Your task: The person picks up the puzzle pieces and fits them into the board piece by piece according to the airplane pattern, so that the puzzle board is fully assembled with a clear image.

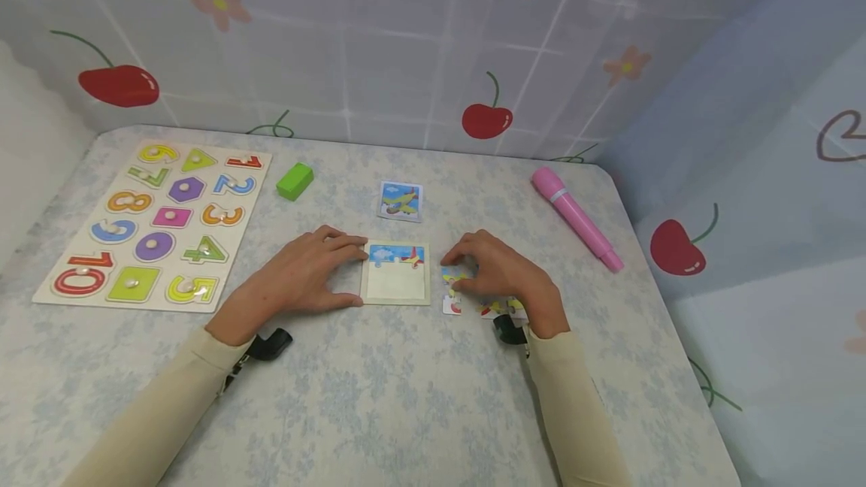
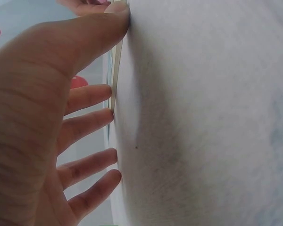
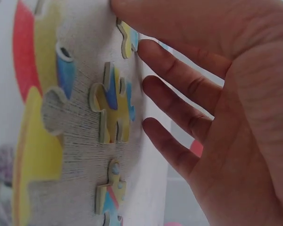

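My left hand [image 1: 301, 270] rests at the left side of a square puzzle tray [image 1: 395, 291], its thumb at the near corner and fingertips along the edge. In the left wrist view, the fingers [image 2: 87, 127] are spread and fairly straight against the thin tray edge [image 2: 117, 70]. Along the top of the tray lie joined pieces [image 1: 386, 252] with blue sky and a red part. Right of it, my right hand [image 1: 497, 265] pinches a blue-and-yellow puzzle piece [image 1: 449, 274] between thumb and index finger. Beneath that hand lie several loose pieces [image 3: 115, 103], partly hidden in the head view.
Behind the tray lies an airplane picture [image 1: 401, 202]. A green block [image 1: 295, 182] sits at the back left, beside a number-and-shape board [image 1: 169, 186]. At the right lies a pink microphone-shaped toy [image 1: 575, 218]. A printed curtain [image 1: 406, 43] hangs along the table's back edge.
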Motion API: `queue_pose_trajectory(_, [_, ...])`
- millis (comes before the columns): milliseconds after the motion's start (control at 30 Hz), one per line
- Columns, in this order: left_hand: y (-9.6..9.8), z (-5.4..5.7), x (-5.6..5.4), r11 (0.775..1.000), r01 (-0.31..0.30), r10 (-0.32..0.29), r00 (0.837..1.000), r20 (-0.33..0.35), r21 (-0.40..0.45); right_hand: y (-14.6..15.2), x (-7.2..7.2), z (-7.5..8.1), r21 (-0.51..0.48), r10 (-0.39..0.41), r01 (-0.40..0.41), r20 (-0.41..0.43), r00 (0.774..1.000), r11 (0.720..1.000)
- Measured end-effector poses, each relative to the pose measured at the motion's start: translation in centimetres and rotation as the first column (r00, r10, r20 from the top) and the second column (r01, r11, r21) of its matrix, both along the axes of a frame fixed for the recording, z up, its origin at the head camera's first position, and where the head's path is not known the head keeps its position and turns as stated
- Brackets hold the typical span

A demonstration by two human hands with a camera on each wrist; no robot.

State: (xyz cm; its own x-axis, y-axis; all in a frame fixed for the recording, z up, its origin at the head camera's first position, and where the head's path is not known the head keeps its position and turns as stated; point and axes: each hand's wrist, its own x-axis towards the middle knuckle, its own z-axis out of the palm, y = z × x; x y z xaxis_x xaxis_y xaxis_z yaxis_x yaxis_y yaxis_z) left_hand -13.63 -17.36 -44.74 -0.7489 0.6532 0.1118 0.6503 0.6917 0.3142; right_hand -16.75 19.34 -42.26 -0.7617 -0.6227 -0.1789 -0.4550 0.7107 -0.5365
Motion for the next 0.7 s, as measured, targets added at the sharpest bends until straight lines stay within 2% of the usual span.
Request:
queue_pose_trajectory(567, [0.01, 0.00, 0.04, 1.000, 0.000, 0.000, 1.000, -0.004, 0.004, -0.46, 0.13, 0.06, -0.002, -0.022, 0.022, -0.034, 0.999, 1.000])
queue_pose_trajectory(700, [0.01, -0.03, 0.06, 1.000, 0.000, 0.000, 1.000, -0.005, 0.007, -0.74, 0.13, 0.15, -0.008, -0.007, 0.006, -0.068, 0.998, 1.000])
